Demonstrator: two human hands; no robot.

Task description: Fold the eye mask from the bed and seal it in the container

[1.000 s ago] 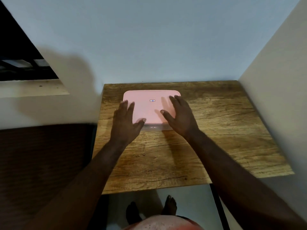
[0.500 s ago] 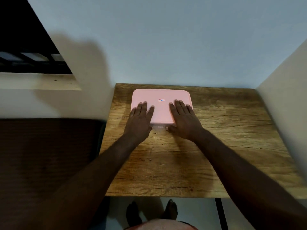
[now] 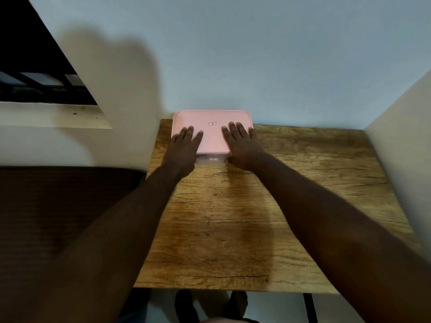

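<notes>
A flat container with a pink lid (image 3: 212,134) lies on the wooden table (image 3: 256,217) at its far left, close to the wall. A small label sits in the lid's middle, and a strip of clear base shows under its near edge. My left hand (image 3: 185,150) rests flat on the lid's left part, fingers spread. On the lid's right part my right hand (image 3: 242,145) lies flat, its thumb down at the near edge. The eye mask is not visible.
A blue-grey wall stands right behind the table and a pale wall closes its right side. A dark brown bed (image 3: 58,206) lies left of the table. A window sill (image 3: 53,115) runs at upper left. Bare feet (image 3: 210,306) show below the table's near edge.
The container now sits farther back, close to the wall. Both hands went with it and lie flatter on the lid, thumbs drawn in. The view has shifted.
</notes>
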